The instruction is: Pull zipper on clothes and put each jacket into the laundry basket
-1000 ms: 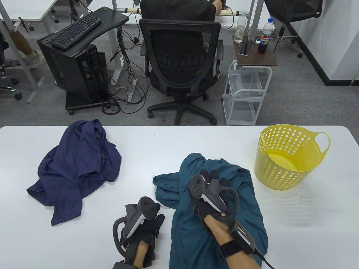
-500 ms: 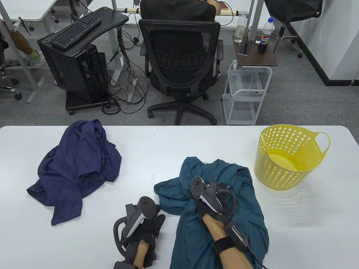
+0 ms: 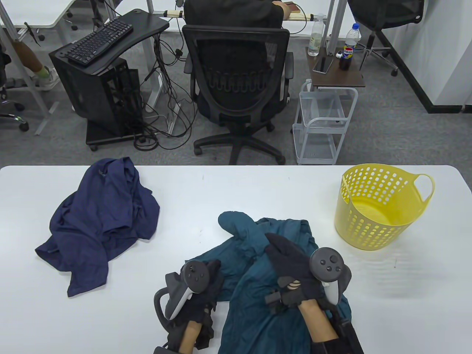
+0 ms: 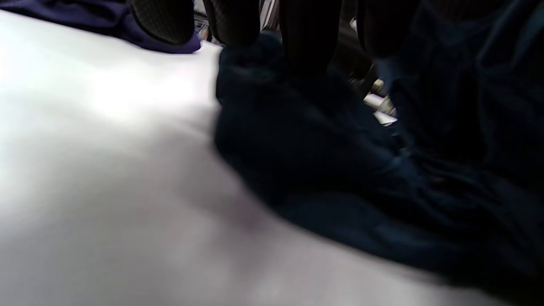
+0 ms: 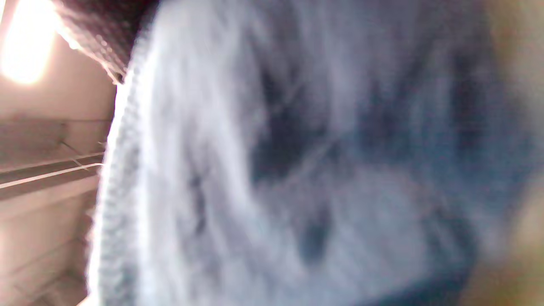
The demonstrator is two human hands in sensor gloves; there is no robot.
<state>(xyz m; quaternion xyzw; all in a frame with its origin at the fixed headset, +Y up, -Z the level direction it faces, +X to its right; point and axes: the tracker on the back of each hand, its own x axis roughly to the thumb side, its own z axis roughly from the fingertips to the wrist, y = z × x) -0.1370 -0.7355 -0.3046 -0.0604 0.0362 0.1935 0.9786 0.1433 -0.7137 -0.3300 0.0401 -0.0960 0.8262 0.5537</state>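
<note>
The teal jacket [image 3: 258, 295] is lying crumpled at the near middle of the bench [image 3: 221, 191], its long axis running from the near edge away toward a sleeve end [image 3: 236, 225] pointing far-left. The right hand [image 3: 291, 265] is lying palm-up on it, gripping a fold. The left hand [image 3: 206, 287] is resting at the jacket's left edge; whether it grips cloth cannot be told. The navy jacket [image 3: 103, 221] is lying far left, the yellow basket [image 3: 379, 206] standing right. A blue-labelled bottle [image 3: 348, 46] is too small to read.
</note>
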